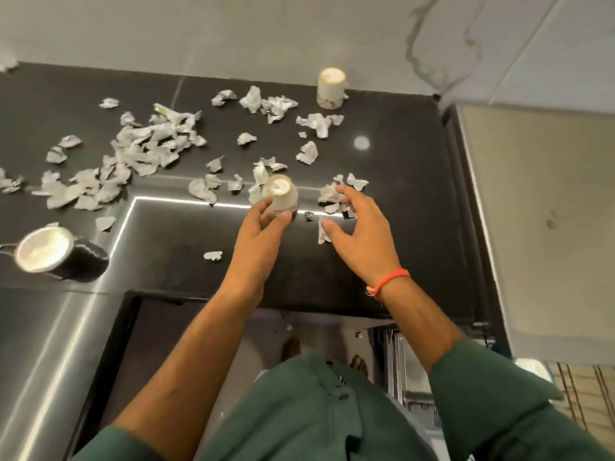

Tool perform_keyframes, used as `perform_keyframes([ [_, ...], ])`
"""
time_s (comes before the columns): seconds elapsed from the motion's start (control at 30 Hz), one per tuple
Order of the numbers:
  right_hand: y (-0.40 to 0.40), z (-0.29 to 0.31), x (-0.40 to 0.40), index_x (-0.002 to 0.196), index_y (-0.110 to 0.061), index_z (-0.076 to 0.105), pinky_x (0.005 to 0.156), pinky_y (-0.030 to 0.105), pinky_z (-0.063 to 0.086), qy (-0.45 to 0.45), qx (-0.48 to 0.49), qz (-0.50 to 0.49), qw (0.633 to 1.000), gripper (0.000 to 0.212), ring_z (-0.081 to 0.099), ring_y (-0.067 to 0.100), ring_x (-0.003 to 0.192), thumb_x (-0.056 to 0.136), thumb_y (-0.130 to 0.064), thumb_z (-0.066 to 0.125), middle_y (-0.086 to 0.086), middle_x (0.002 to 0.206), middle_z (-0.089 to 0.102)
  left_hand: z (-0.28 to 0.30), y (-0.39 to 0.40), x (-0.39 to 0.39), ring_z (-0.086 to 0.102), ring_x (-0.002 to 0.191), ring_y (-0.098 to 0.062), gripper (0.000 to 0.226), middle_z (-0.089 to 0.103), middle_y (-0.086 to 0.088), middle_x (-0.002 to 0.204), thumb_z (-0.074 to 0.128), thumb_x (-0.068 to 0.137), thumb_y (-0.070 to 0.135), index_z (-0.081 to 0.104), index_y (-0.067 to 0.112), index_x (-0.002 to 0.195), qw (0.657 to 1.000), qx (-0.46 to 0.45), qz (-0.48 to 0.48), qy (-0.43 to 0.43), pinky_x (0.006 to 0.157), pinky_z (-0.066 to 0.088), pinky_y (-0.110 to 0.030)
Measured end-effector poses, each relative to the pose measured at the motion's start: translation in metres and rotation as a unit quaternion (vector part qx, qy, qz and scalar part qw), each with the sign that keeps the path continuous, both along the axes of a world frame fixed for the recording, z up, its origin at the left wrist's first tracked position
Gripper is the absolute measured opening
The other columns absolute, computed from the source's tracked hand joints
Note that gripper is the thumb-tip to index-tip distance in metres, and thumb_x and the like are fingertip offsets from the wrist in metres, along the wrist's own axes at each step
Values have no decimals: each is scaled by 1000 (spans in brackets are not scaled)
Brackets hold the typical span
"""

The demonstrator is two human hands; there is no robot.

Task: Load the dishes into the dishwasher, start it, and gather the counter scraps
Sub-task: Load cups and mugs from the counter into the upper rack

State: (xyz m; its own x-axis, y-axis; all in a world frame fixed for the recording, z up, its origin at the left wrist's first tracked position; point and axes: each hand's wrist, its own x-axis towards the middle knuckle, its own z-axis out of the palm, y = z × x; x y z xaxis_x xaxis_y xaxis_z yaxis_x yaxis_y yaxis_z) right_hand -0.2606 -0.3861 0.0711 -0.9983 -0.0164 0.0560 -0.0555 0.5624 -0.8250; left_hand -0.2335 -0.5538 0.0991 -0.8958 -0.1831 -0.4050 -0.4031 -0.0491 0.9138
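My left hand (263,227) grips a small cream cup (280,194), upside down, at the middle of the black counter (382,261). My right hand (357,224) hovers just right of it, fingers spread and loosely bent over a few torn paper scraps (329,194); it holds nothing. A second cream cup (330,87) stands upside down at the back of the counter by the wall. A steel mug (50,252) stands at the left edge. Many more paper scraps (143,151) lie scattered across the counter's left and back.
Below the counter's front edge the open dishwasher (392,357) shows part of its rack. A tall pale appliance (539,227) stands against the counter's right side. The white wall (233,34) runs along the back.
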Motion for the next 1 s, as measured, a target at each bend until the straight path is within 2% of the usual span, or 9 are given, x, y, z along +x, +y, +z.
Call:
perform_keyframes([
  [0.17,-51,-8,-53,147,-23,44,112,36,37,-26,60,89,994,72,45,23,132,83,-31,76,6,141,50,-11,-28,8,50,132,-10,52,50,0,145,59,100,31,42,29,149,999,-7,37,-25,116,39,-41],
  [0.3,-87,-21,-86,151,-23,36,111,43,36,-67,138,119,981,81,41,35,133,81,-39,73,11,147,43,-14,-42,14,46,137,-12,54,47,-1,148,60,99,34,42,33,149,998,-10,57,-34,116,38,-42],
  [0.4,-96,-35,-97,149,-25,37,105,46,40,-93,175,115,973,81,42,38,128,78,-42,73,11,141,47,-17,-49,12,46,137,-11,53,48,-1,147,61,99,34,43,35,148,998,-8,59,-37,117,37,-43],
  [0.53,-94,-44,-97,137,-27,47,94,36,38,-75,149,102,981,71,47,32,119,75,-44,77,5,129,56,-19,-51,3,46,137,-11,54,47,0,148,61,99,36,42,34,150,998,-2,52,-42,117,37,-44],
  [0.87,-40,-14,-70,142,-32,46,99,30,39,7,61,1,998,81,48,21,117,71,-45,84,-6,125,59,-18,-15,-26,50,132,-11,56,48,6,147,60,98,40,39,37,150,998,15,-41,-35,112,42,-40],
  [1.0,-2,4,-47,136,-29,50,95,29,45,13,40,-56,998,76,50,18,113,70,-36,86,-10,120,60,-8,21,-34,56,123,-3,52,56,9,139,58,100,39,41,35,149,993,18,-111,-20,105,45,-31],
])
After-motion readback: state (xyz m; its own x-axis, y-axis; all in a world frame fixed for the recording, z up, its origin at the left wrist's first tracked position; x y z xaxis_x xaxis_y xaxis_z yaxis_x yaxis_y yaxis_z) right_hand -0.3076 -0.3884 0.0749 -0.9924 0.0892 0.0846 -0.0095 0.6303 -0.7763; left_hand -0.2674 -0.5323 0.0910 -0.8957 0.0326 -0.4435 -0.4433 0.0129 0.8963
